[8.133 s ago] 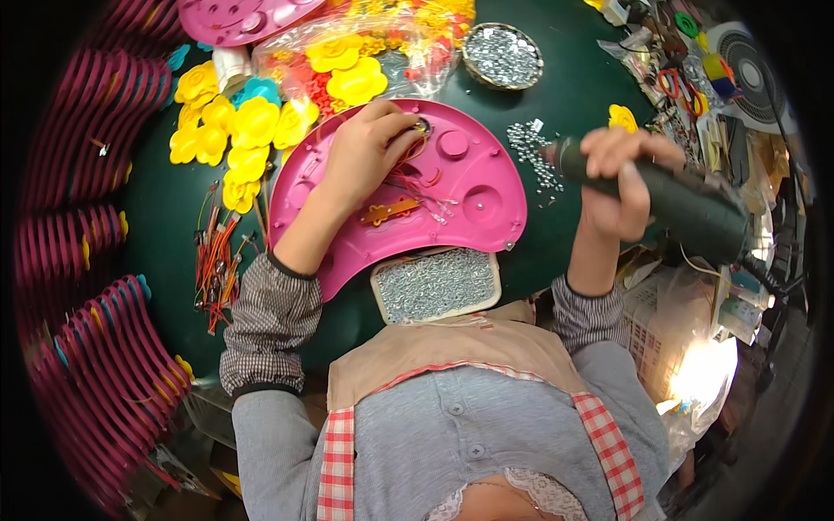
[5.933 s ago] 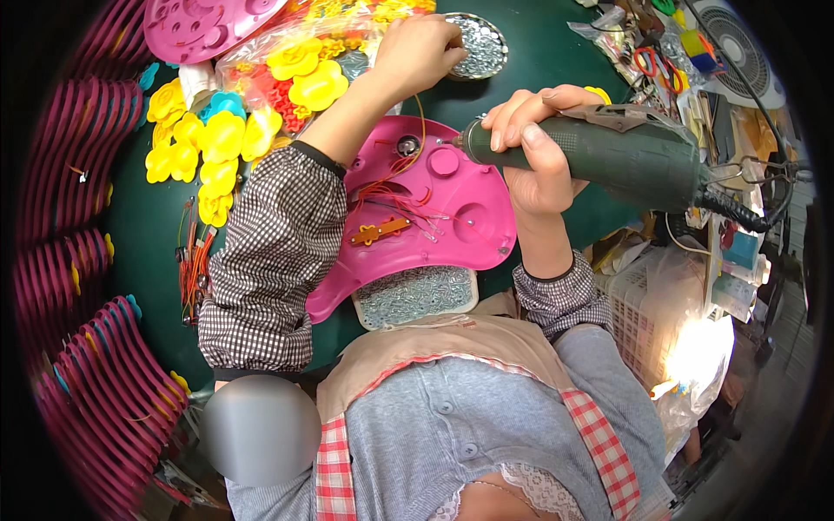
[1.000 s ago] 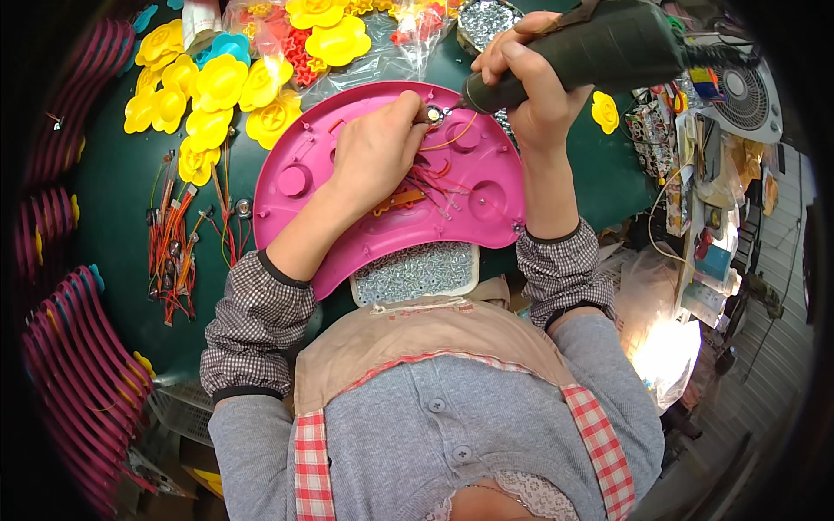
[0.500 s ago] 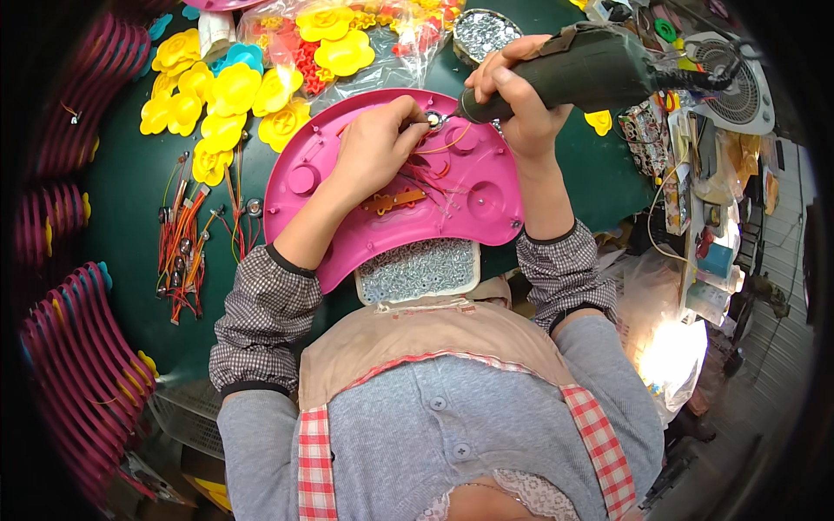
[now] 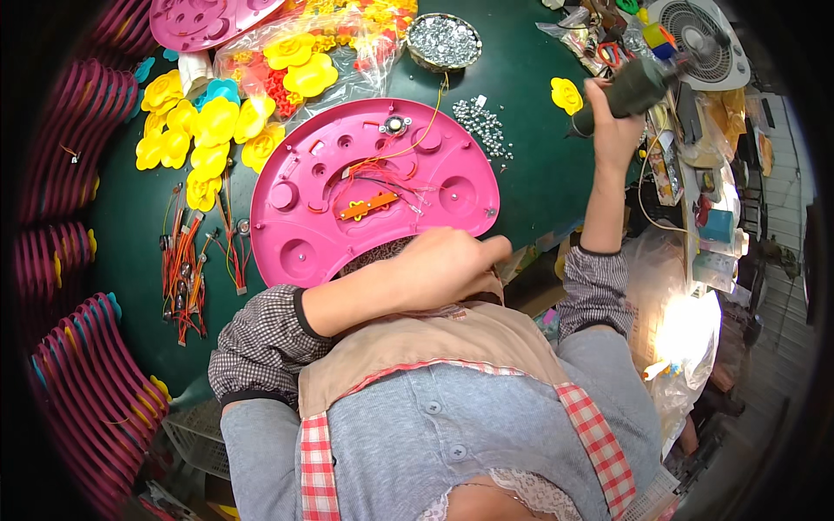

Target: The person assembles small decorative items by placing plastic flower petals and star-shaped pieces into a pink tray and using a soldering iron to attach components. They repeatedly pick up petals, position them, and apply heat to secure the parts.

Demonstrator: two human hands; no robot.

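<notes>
A pink, half-moon plastic shell (image 5: 326, 156) lies hollow side up before me. A small round speaker-like part (image 5: 395, 125) sits near its far edge, with a yellow wire running from it. Red and dark wires (image 5: 391, 178) and an orange strip (image 5: 368, 207) lie mid-shell. My left hand (image 5: 452, 263) is at the shell's near edge, over the screw tray (image 5: 380, 253) and by my apron; it is blurred and its fingers are mostly hidden. Off to the right, my right hand (image 5: 618, 130) grips a dark power screwdriver (image 5: 638, 89), away from the shell.
Yellow flower-shaped pieces (image 5: 215, 122) and wire bundles (image 5: 184, 260) lie to the left. A bowl of metal bits (image 5: 443, 42) stands beyond the shell, with loose shiny bits (image 5: 486, 130) beside it. Stacked pink shells (image 5: 95, 373) line the left; a fan (image 5: 704, 43) stands far right.
My left hand has left the speaker-like part and come down to the shell's near edge. My right hand has carried the screwdriver off the shell, to the right.
</notes>
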